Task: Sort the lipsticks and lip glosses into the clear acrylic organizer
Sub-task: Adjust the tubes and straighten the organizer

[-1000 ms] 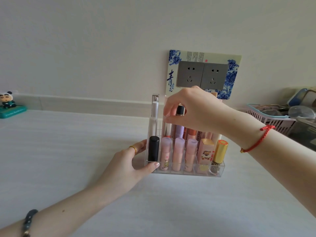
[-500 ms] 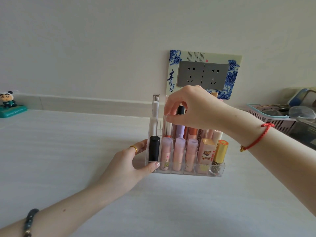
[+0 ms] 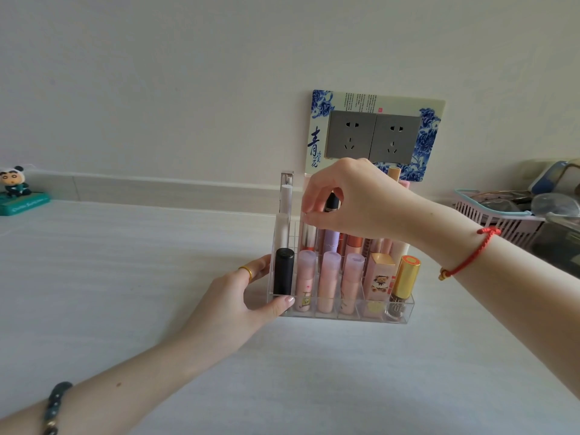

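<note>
We see the clear acrylic organizer [image 3: 396, 316], full of upright tubes, standing on the white table [image 3: 131, 277]. Our left hand [image 3: 233, 298] grips its left front corner; our right hand [image 3: 351, 199] pinches a slim pinkish tube [image 3: 308, 235] in the back row.

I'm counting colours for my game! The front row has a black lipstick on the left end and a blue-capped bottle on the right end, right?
Nearly. The head view shows the black lipstick at the front row's left end, but the bottle at the right end has a gold cap, not blue.
</note>
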`<action>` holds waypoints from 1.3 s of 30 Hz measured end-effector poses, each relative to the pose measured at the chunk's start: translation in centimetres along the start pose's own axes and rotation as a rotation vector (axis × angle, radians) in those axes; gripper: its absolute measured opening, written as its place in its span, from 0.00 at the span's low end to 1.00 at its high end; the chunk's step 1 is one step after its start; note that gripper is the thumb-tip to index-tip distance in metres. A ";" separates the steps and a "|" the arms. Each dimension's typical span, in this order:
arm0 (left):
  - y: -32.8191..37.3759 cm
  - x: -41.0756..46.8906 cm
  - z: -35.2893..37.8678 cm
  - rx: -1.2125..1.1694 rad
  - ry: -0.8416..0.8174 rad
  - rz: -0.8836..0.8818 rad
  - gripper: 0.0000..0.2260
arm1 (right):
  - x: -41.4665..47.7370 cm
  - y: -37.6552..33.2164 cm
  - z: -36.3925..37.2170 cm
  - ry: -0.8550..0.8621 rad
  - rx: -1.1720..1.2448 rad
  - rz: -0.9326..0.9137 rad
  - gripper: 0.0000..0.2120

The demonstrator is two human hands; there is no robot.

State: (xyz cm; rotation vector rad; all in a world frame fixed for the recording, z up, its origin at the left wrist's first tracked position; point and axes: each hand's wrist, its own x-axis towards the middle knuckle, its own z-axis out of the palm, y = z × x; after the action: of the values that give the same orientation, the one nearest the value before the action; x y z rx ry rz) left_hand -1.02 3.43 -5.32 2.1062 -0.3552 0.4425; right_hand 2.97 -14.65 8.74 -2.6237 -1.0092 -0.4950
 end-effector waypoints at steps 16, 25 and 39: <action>0.2 -0.1 -0.1 -0.003 -0.014 -0.003 0.22 | -0.7 0.7 -1.6 0.062 0.040 -0.010 0.01; 0.3 -0.1 0.0 0.007 0.006 -0.017 0.26 | -5.2 3.6 -4.1 0.354 0.041 0.111 0.06; 0.3 0.0 0.1 -0.014 0.012 -0.037 0.25 | -14.0 8.0 4.4 0.292 0.499 0.376 0.15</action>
State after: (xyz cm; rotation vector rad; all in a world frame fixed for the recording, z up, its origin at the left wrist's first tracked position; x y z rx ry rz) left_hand -1.14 3.24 -5.18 2.0920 -0.3113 0.4301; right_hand -0.30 -26.89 -2.13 -2.1395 -0.4548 -0.4461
